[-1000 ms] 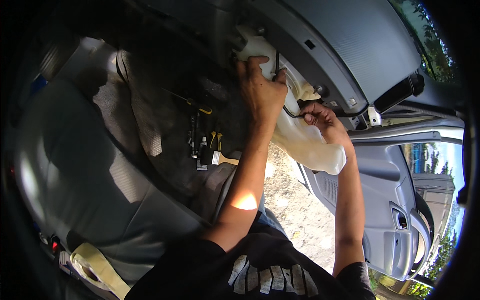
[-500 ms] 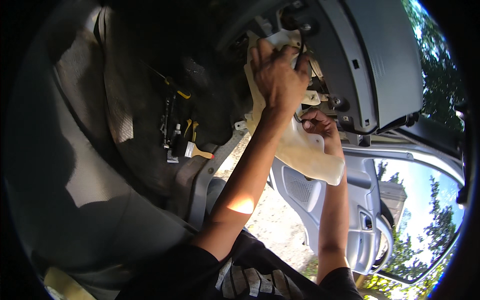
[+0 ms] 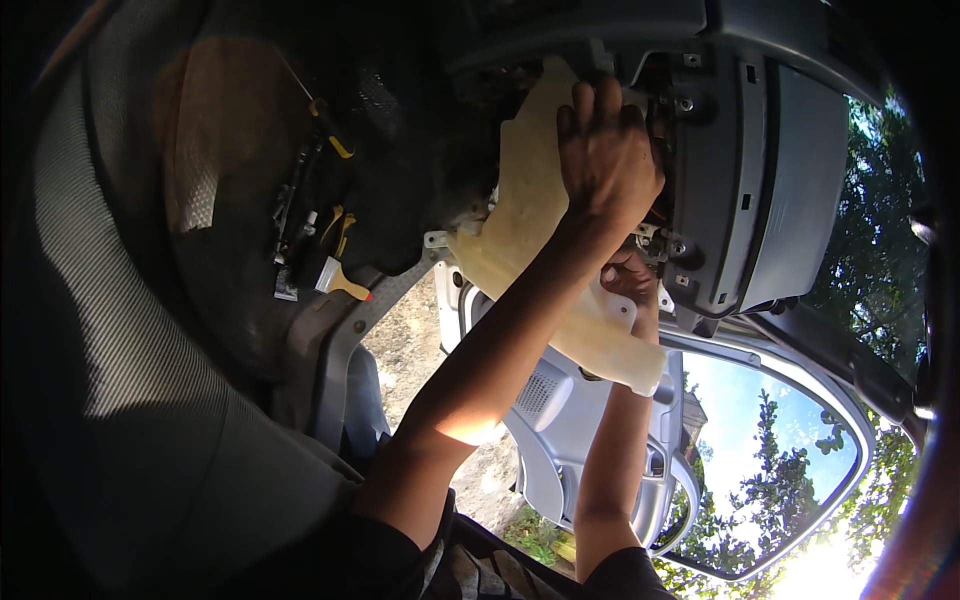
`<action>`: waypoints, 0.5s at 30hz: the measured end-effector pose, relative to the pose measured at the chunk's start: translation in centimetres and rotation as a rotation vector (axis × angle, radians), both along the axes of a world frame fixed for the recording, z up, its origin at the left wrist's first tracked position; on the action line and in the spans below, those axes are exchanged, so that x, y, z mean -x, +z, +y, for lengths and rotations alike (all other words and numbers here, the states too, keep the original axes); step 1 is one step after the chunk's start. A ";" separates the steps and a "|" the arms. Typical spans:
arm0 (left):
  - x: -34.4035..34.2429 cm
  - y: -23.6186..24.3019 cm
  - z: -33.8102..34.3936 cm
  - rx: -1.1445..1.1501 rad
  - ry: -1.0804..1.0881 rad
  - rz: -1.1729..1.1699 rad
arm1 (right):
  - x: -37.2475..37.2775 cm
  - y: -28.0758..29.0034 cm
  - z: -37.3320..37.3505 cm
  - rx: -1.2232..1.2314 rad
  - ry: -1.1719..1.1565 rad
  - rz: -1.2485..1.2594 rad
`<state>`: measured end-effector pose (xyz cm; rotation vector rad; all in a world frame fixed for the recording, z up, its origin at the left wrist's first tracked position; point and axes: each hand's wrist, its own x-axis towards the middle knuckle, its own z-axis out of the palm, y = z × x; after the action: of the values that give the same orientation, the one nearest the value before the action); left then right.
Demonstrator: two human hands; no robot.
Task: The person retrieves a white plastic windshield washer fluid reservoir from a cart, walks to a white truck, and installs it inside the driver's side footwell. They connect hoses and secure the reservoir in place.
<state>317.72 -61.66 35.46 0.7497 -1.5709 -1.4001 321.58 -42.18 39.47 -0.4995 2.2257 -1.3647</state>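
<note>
A large cream plastic piece (image 3: pixel 530 150), curved and moulded, hangs at the opened underside of the grey dashboard (image 3: pixel 725 180). My left hand (image 3: pixel 610 160) is closed over its upper part, fingers bent around the edge near the dashboard. Lower down, my right hand (image 3: pixel 632 278) reaches up from behind the piece, its fingers bent together beside a tab with a hole. What those fingers pinch, if anything, is hidden. The lower end (image 3: pixel 640 370) of the cream piece crosses in front of my right forearm.
On the dark floor to the left lie a yellow-handled screwdriver (image 3: pixel 328 128), yellow-handled pliers (image 3: pixel 340 232) and a paintbrush (image 3: pixel 340 281). A grey seat (image 3: pixel 130 350) fills the left side. The open car door (image 3: pixel 575 410) stands beyond my arms.
My view has shifted, so the floor tools sit further left. The cream piece now shows more of its broad upper face. My left hand stays on its upper part, my right hand behind.
</note>
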 end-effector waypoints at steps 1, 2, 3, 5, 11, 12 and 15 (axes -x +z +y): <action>0.0 -0.1 0.0 0.012 -0.003 0.005 | 0.1 0.0 0.2 -0.009 0.007 0.001; 0.0 -0.1 0.0 0.014 -0.011 0.016 | 0.1 0.0 0.4 0.015 0.020 0.002; -0.1 -0.2 0.0 0.015 -0.020 0.026 | 0.0 0.0 0.5 -0.019 -0.022 -0.014; -0.1 -0.4 0.0 0.021 -0.033 0.045 | -0.2 0.0 0.5 -0.022 -0.088 -0.045; -0.2 -1.0 -0.1 0.058 -0.129 0.073 | -0.6 0.5 -0.6 -0.078 -0.102 -0.027; -0.2 -1.0 -0.1 0.070 -0.142 0.065 | -0.7 0.4 -0.7 -0.102 -0.103 0.029; -0.2 -1.1 -0.1 0.084 -0.129 0.057 | -0.9 0.8 -0.9 -0.028 -0.129 -0.087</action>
<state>317.96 -61.77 34.36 0.5620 -1.6467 -1.4262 322.49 -43.05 40.24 -0.2859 2.2354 -1.3896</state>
